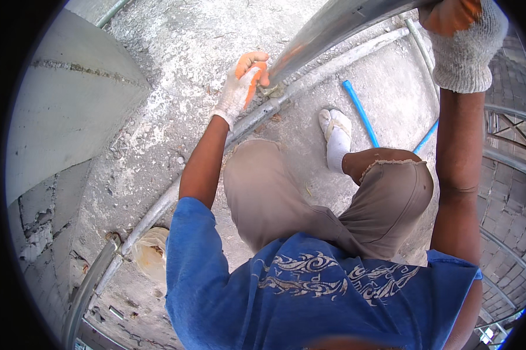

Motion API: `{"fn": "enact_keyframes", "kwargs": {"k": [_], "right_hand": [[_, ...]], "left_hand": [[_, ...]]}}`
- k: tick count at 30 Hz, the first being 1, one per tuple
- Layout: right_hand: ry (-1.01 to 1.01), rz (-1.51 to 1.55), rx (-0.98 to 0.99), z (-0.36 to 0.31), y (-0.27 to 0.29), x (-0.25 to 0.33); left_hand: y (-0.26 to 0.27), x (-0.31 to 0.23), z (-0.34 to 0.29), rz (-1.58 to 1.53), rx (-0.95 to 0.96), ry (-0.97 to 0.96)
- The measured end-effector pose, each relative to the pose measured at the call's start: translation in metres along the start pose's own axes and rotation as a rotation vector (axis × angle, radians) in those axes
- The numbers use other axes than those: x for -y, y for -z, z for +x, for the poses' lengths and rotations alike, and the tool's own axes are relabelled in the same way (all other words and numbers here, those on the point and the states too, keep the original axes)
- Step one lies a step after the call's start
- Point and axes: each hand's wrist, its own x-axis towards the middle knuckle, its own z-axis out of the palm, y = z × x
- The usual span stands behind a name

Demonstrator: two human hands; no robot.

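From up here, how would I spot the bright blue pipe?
Start at the rough concrete floor and find the person's white-socked foot. Just right of it lies the blue pipe, thin and straight. Its neighbours, the long pipe along the floor and the pole, are grey.

Pretty tight around the metal pole (327,29): the grey pipe (309,79) runs right under it and the concrete wall (64,111) closes off the left. Bare concrete floor (175,35) above the left hand (239,87) is open. Blue pipes (362,114) and a foot (337,137) clutter the right.
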Motion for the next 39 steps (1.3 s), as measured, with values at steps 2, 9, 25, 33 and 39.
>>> {"fn": "enact_keyframes", "kwargs": {"k": [2,9,25,33,39], "right_hand": [[-0.109,0.183,-0.088,-0.005,-0.014,-0.005],[-0.646,-0.027,-0.19,0.011,-0.029,0.011],[-0.256,-0.085,-0.305,0.017,-0.029,0.022],[-0.418,0.249,-0.361,0.02,-0.026,0.026],[-0.483,0.236,-0.362,0.024,-0.019,0.029]], "left_hand": [[-0.001,-0.01,0.002,0.159,0.005,-0.027],[-0.012,-0.045,0.002,0.566,-0.091,0.257],[-0.004,-0.104,-0.087,0.597,-0.389,0.559],[-0.061,-0.165,-0.111,0.401,-0.678,0.65],[-0.1,-0.199,-0.1,0.206,-0.888,0.62]]}}
